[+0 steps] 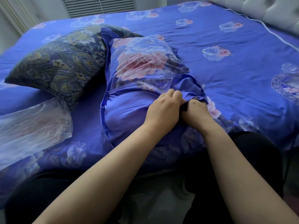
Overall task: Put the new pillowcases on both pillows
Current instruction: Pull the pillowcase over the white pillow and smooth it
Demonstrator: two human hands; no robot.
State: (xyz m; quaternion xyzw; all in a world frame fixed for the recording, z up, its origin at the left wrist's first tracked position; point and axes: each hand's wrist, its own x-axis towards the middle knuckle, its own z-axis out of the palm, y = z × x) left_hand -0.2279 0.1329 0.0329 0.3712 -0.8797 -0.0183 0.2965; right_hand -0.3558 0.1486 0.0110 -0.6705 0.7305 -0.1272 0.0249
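I am seeing: left grip (pixel 163 109) pinching the blue floral pillowcase (pixel 139 75) edge; right grip (pixel 196 109) curling into that opening, just beside it. Paisley pillow (pixel 59 65) lying left of both grips, on the bed (pixel 226 38).

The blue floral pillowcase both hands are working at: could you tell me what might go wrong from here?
1. The left hand and right hand both pinch the blue floral pillowcase at one bunched spot; pulling there could strain the opening or leave the corner twisted.
2. The clear plastic bag lies loose at the bed's edge and may slide off.
3. The paisley pillow still needs changing.
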